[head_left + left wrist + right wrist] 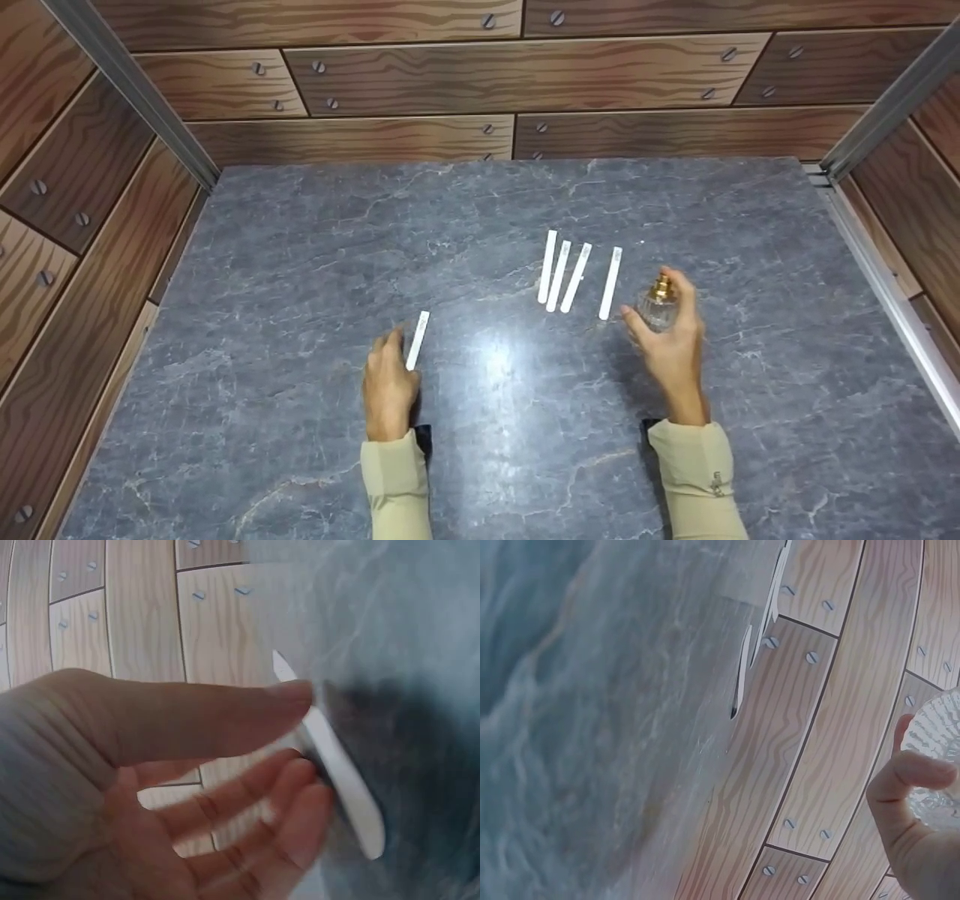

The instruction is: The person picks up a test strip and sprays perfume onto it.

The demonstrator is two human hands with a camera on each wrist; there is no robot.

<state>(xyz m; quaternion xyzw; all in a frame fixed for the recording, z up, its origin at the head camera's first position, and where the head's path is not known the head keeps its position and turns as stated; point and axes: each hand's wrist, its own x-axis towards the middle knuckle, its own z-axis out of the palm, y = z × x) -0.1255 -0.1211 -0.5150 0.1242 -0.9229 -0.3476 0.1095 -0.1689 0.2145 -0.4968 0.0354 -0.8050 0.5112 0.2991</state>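
Note:
On the left, a white paper test strip (pixel 418 339) with small print at its far end lies by my left hand (pixel 390 386). In the left wrist view the thumb (pixel 285 701) overlaps the strip (pixel 341 772), while the curved fingers stand apart from the thumb with a gap between. My right hand (pixel 675 349) grips a clear glass perfume bottle (pixel 657 309) with a gold spray neck, its index finger on the top. The right wrist view shows the bottle's ribbed glass (pixel 937 735) at the right edge, with the thumb (pixel 926 771) across it.
Several more white strips (pixel 575 277) lie side by side on the grey marbled table (pixel 315 247), left of the bottle; the rightmost strip (pixel 610 283) sits a little apart. Wood-patterned panels (pixel 450 75) wall the back and sides. A metal rail (pixel 892 300) runs along the right edge.

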